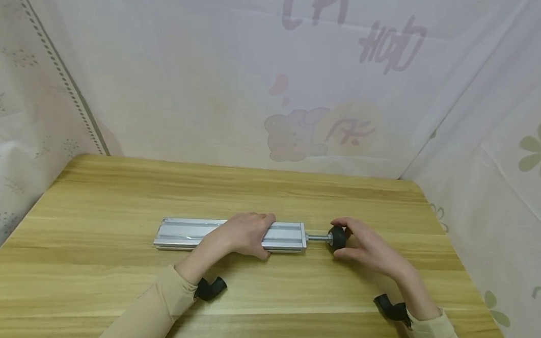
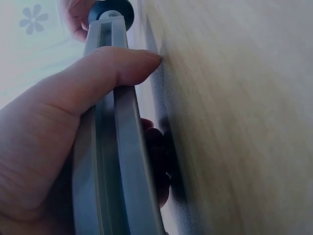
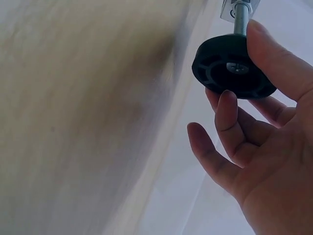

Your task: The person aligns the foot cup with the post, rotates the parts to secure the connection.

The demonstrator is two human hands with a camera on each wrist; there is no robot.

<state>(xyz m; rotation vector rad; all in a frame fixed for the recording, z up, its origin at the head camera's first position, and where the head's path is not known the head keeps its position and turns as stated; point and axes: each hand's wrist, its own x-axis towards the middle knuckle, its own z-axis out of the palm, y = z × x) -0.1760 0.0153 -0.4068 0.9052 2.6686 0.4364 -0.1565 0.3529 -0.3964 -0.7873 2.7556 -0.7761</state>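
Note:
A long silver aluminium profile (image 1: 182, 229) with grooves along it lies lengthwise across the middle of the wooden table. My left hand (image 1: 246, 234) grips it near its right half, thumb on the near side. In the left wrist view, fingertips show between the profile (image 2: 134, 156) and the tabletop. A threaded rod (image 1: 318, 238) sticks out of the profile's right end plate and carries a black round levelling foot (image 1: 337, 239). With thumb and fingers my right hand (image 1: 369, 248) pinches the rim of that foot. The foot's hollow underside and a central screw (image 3: 237, 67) face the right wrist camera.
The wooden table (image 1: 282, 292) spreads around the profile on all sides. A printed pale cloth (image 1: 188, 83) hangs behind it and along both sides. Black curved pieces (image 1: 211, 288) are fixed at both wrists.

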